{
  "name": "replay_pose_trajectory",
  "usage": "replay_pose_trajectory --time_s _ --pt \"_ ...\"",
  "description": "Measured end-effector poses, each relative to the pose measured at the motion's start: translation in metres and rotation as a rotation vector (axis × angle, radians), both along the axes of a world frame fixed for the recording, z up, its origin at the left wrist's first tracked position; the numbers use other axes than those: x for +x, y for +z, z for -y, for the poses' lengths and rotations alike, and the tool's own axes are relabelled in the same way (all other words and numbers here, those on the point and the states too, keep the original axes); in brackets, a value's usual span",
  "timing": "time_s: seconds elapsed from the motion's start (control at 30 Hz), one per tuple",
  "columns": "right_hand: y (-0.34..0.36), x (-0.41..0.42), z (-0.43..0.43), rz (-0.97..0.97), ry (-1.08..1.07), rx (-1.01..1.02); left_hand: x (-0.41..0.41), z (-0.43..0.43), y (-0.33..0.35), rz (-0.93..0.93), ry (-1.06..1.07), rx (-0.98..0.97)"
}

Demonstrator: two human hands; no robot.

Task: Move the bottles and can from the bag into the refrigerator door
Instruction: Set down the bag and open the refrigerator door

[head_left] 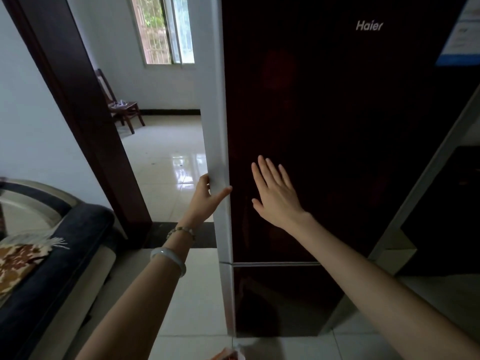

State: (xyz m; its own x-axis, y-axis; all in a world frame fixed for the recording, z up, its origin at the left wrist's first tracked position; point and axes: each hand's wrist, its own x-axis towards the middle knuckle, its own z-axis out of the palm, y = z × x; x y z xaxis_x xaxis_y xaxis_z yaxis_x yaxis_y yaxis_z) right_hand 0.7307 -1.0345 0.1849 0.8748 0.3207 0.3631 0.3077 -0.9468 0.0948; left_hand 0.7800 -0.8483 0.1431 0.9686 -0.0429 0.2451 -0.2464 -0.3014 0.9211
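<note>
A tall dark red refrigerator [337, 126] stands in front of me, its upper door [324, 100] seen from outside. My left hand [206, 197] grips the door's white side edge [217, 152], thumb on the front and fingers wrapped behind. My right hand [275, 193] lies flat with fingers spread on the dark door panel, holding nothing. At the bottom edge of the view a bit of an orange and clear bag [228, 354] shows on the floor. No bottles or can are visible.
A dark sofa [52, 255] with a patterned cloth stands at the left. A dark door frame [78, 100] opens to a tiled room with a wooden chair [122, 107] and a window. The lower refrigerator door [280, 300] sits below. The floor is glossy tile.
</note>
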Motion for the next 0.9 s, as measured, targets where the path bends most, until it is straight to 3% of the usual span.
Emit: replay_pose_trajectory --time_s 0.13,0.3,0.7,0.9 --pt "0.001 -0.001 0.001 -0.036 -0.055 -0.042 0.004 -0.001 0.004 -0.031 0.016 -0.041" --pt "0.003 -0.017 0.0 -0.034 -0.06 -0.026 -0.011 0.0 0.0 0.031 0.056 0.059" --pt "-0.015 -0.133 0.004 0.04 0.004 0.161 -0.132 -0.005 -0.007 0.227 -0.037 0.223" --pt "-0.022 -0.197 0.024 0.002 0.015 0.175 -0.189 0.015 -0.015 0.333 0.028 0.393"
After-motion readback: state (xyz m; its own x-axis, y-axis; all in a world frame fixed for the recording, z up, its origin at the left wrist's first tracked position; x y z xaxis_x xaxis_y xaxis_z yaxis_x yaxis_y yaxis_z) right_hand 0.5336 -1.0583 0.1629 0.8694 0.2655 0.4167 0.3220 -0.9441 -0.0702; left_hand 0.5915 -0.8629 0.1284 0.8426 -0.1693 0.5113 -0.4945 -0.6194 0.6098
